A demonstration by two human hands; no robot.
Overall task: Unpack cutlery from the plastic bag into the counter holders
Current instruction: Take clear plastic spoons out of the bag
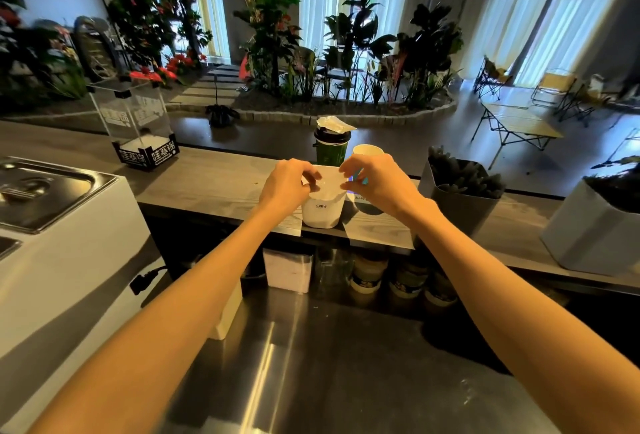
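A white plastic bag marked CRBW stands upright at the front edge of the wooden counter. My left hand pinches the left side of its top edge, and my right hand pinches the right side. Its contents are hidden. To the right stands a black holder filled with dark cutlery. At the far right, a white holder also has dark cutlery in it.
Behind the bag stand a green cup with a black lid and a paper cup. A clear acrylic box stands at the counter's left. A steel lidded tray is at the left, and a steel worktop lies below.
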